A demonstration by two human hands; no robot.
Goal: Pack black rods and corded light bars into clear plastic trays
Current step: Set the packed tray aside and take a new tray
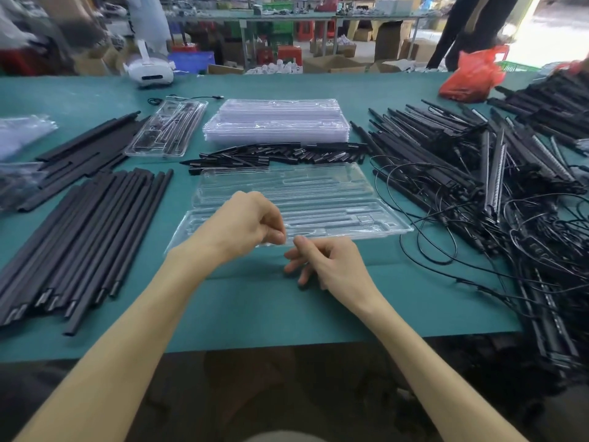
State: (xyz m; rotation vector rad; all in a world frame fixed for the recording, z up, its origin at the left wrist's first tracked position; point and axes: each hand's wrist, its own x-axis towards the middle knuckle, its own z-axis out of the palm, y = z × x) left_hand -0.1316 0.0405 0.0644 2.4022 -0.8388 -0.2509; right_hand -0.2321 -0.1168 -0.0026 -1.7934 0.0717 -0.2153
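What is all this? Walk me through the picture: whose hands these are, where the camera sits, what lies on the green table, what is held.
There is no machine here. These are a person's two bare hands, seen by one camera worn on the head and looking down. The left hand has its fingers curled at the near edge of an empty clear tray; whether it pinches that edge is unclear. The right hand is relaxed beside it and holds nothing. On the green table lie long black rods at the left. Behind are a tray with parts in it and a stack of clear trays. Short black pieces lie in front of the stack, and tangled corded light bars are at the right.
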